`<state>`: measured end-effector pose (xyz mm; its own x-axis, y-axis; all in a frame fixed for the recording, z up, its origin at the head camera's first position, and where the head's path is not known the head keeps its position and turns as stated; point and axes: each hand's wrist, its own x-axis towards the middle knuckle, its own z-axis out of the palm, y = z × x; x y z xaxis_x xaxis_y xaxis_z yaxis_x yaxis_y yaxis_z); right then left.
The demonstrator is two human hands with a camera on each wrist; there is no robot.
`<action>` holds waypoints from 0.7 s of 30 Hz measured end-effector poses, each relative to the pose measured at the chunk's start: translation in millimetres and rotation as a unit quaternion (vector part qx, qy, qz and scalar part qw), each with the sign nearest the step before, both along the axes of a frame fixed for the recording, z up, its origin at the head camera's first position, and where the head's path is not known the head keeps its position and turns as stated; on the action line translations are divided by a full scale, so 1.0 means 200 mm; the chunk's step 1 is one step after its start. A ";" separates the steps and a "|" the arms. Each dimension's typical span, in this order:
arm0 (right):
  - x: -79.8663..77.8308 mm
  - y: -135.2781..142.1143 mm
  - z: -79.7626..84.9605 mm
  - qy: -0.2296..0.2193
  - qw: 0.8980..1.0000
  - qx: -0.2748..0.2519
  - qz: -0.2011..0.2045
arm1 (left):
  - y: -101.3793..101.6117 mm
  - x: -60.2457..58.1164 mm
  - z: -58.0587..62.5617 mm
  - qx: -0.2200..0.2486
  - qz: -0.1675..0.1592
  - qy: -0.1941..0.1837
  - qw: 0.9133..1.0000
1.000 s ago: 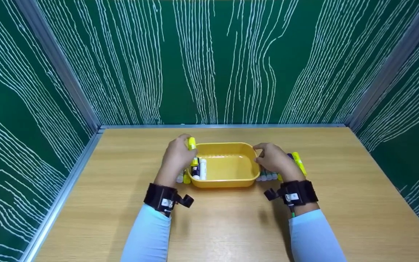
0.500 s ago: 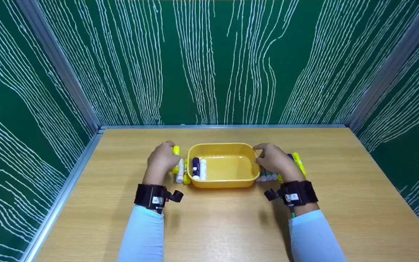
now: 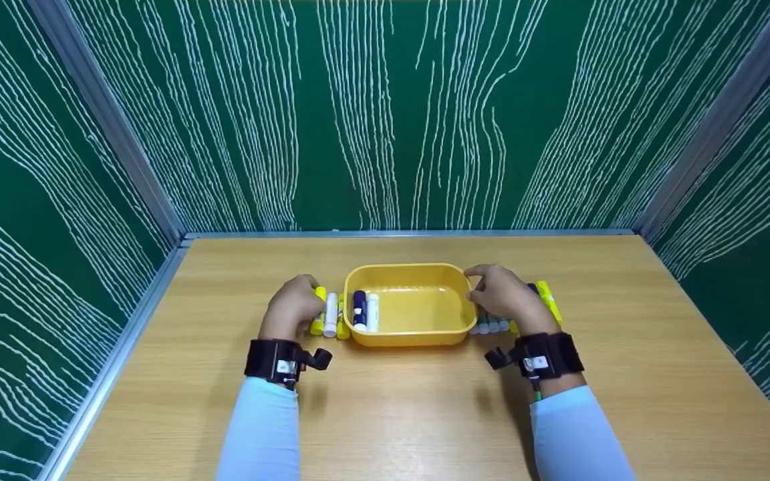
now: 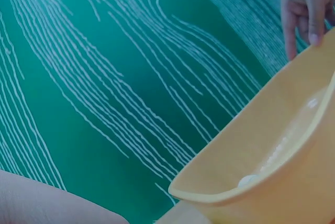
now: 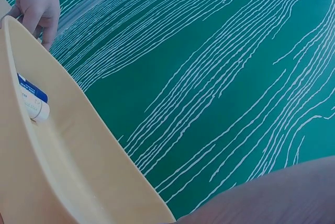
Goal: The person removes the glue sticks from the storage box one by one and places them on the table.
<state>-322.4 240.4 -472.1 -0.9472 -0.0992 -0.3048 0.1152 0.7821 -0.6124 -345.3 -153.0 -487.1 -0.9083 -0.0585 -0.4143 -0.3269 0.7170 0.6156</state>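
Note:
My left hand (image 3: 293, 306) is lowered at the left of a yellow plastic tray (image 3: 412, 339), its fingers round a yellow glue stick (image 3: 319, 312) lying on the table. A white glue stick (image 3: 331, 315) and another yellow stick (image 3: 342, 321) lie between that hand and the tray. Inside the tray's left end rest a purple-and-white glue stick (image 3: 359, 308) and a white glue stick (image 3: 372, 312). My right hand (image 3: 502, 290) grips the tray's right rim with thumb and index finger. In the left wrist view, the right-hand fingers (image 4: 315, 25) touch the rim.
Several white-ended sticks (image 3: 489, 326) lie partly hidden beneath my right hand. Beyond it, a yellow stick (image 3: 549, 300) lies at a slant. The wooden table (image 3: 405, 414) ends at a metal rail, with green white-streaked walls (image 3: 418, 133) behind and at both sides.
My left hand has carried the yellow glue stick out of the tray leftward and lowered it beside the white one on the table. The right hand and the tray have stayed in place.

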 end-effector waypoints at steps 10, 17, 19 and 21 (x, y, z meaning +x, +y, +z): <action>0.00 0.00 0.01 -0.007 1.000 0.004 -0.004 | 0.00 0.01 0.00 -0.005 0.001 0.002 1.000; 0.01 0.00 0.00 0.011 1.000 -0.003 0.004 | -0.01 0.02 0.02 -0.013 -0.013 0.014 1.000; 0.01 0.00 -0.01 0.019 1.000 -0.002 0.008 | -0.01 0.02 0.02 -0.016 -0.014 0.013 1.000; 0.00 0.00 -0.01 0.023 1.000 -0.001 0.008 | -0.01 0.02 0.03 -0.018 -0.009 0.008 1.000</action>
<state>-321.6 239.6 -474.3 -0.9585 -0.1147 -0.2610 0.0751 0.7817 -0.6191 -341.7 -154.4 -481.8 -0.9158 -0.0570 -0.3976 -0.3044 0.7444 0.5943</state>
